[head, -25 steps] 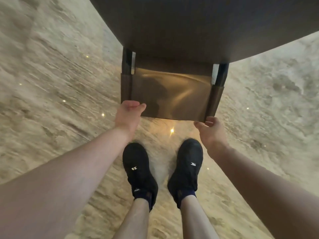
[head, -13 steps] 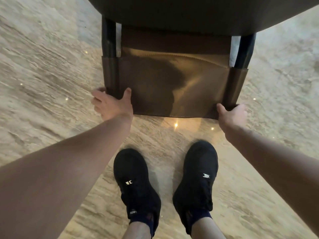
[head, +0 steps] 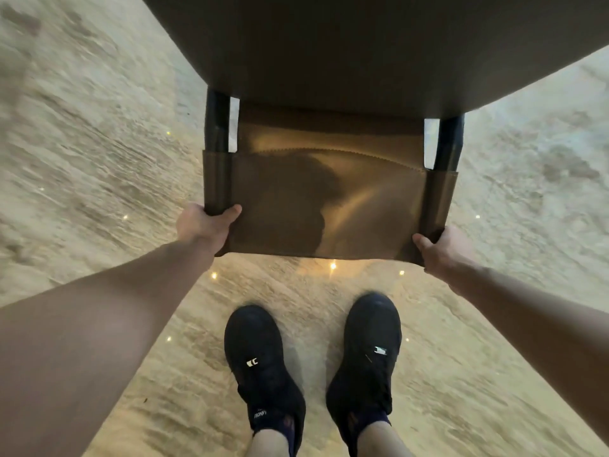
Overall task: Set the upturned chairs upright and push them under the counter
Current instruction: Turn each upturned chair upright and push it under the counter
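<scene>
A chair with a brown leather backrest (head: pixel 323 199) and two black frame posts stands right in front of me; its seat is hidden under the dark counter (head: pixel 362 44) that fills the top of the view. My left hand (head: pixel 202 225) grips the backrest's near left corner, thumb on the leather. At the near right corner, my right hand (head: pixel 441 249) holds the backrest the same way. Both arms stretch forward.
The floor (head: pixel 99 159) is glossy beige marble that mirrors small ceiling lights. My two feet in black shoes (head: pixel 260 361) stand just behind the chair. The counter's rounded edge overhangs the chair's posts.
Both hands have closed around the backrest's near corners after first only touching its edge. My feet have stepped forward a little behind the chair.
</scene>
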`<state>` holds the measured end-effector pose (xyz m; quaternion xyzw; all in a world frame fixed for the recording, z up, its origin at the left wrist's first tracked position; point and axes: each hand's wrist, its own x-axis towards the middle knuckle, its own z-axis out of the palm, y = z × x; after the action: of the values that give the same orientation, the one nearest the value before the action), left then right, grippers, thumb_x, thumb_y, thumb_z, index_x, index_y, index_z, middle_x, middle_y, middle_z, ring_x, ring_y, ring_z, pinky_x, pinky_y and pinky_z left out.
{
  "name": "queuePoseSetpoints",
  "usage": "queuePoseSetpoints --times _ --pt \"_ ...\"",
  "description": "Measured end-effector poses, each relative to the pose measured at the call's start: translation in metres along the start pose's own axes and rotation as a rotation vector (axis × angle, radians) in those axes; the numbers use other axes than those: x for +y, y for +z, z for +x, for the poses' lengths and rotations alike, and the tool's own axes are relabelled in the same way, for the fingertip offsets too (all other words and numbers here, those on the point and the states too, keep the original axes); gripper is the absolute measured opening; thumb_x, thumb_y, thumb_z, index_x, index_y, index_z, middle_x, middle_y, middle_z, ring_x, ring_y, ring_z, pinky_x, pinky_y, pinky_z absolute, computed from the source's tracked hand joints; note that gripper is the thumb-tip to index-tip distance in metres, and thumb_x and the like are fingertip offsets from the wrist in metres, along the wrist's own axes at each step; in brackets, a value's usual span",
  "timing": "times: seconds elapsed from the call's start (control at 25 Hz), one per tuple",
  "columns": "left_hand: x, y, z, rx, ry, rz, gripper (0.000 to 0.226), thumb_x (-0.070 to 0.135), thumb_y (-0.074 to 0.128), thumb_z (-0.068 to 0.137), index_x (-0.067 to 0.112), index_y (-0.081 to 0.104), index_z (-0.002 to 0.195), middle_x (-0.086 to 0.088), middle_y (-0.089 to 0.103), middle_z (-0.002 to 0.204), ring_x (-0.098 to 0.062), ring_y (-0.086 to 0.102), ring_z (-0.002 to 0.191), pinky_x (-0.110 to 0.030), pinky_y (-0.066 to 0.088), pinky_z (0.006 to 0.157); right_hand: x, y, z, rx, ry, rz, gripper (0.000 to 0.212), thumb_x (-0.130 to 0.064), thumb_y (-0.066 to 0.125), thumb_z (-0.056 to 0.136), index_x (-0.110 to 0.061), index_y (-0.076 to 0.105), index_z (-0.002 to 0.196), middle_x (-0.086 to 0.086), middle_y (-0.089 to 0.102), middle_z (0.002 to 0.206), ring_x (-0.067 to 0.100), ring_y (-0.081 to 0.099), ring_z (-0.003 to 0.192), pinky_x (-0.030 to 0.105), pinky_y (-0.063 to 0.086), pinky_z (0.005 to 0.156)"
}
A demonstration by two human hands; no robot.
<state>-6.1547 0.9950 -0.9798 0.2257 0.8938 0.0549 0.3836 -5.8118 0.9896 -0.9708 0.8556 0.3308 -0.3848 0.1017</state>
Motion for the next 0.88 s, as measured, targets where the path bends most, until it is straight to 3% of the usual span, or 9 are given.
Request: queuePoseSetpoints --times 0.08,0.24,0.36,0.48,0.68,0.88 --pt "0.016 -0.034 -0.026 -0.011 0.002 -0.012 0.047 0.045 0.074 0.082 0.006 0.064 0.105 -0.008 0.063 0.094 -0.027 0.059 0.084 -0.033 0.047 0.064 -0.008 -0.035 -0.031 -0.014 0.001 -0.021 0.035 -0.036 0.06 0.094 -0.003 0.059 0.105 0.019 0.067 0.096 0.036 0.068 0.082 0.048 0.058 0.077" --pt "0.06 -0.109 -0.079 -0.086 -0.013 -0.047 0.052 0.041 0.075 0.082 0.001 0.064 0.113 -0.018 0.068 0.11 -0.034 0.063 0.099 -0.038 0.053 0.082 -0.039 -0.126 -0.1 -0.141 0.071 -0.015 0.029 -0.031 0.058 0.097 -0.002 0.056 0.102 0.018 0.062 0.101 0.028 0.065 0.073 0.045 0.061 0.069" --pt "0.114 -0.178 -0.126 -0.111 0.02 -0.101 0.048 0.038 0.077 0.082 -0.001 0.065 0.108 -0.019 0.068 0.109 -0.033 0.063 0.093 -0.037 0.053 0.079 -0.076 -0.215 -0.155 -0.229 0.104 -0.007 0.027 -0.027 0.058 0.097 -0.002 0.055 0.107 0.015 0.055 0.099 0.025 0.058 0.077 0.044 0.06 0.066" --pt "0.174 -0.252 -0.168 -0.092 0.062 -0.133 0.051 0.038 0.078 0.08 -0.001 0.065 0.111 -0.02 0.067 0.111 -0.036 0.064 0.1 -0.041 0.055 0.085 -0.124 -0.303 -0.206 -0.269 0.087 -0.035 0.024 -0.026 0.056 0.098 -0.005 0.053 0.11 0.011 0.05 0.082 0.021 0.051 0.063 0.038 0.056 0.059" --pt "0.265 -0.339 -0.214 -0.042 0.197 -0.131 0.045 0.03 0.08 0.079 0.001 0.063 0.109 -0.019 0.066 0.111 -0.033 0.065 0.098 -0.034 0.054 0.077 -0.182 -0.405 -0.256 -0.171 0.037 -0.053 0.024 -0.03 0.053 0.099 -0.007 0.053 0.106 0.013 0.057 0.085 0.023 0.055 0.063 0.033 0.051 0.055" --pt "0.338 -0.409 -0.241 -0.007 0.359 -0.138 0.052 0.019 0.078 0.077 0.004 0.055 0.12 -0.015 0.063 0.117 -0.031 0.063 0.105 -0.035 0.055 0.085 -0.237 -0.475 -0.281 -0.019 -0.058 0.004 0.016 -0.023 0.049 0.1 -0.007 0.05 0.098 0.013 0.049 0.075 0.022 0.046 0.054 0.014 0.037 0.032"
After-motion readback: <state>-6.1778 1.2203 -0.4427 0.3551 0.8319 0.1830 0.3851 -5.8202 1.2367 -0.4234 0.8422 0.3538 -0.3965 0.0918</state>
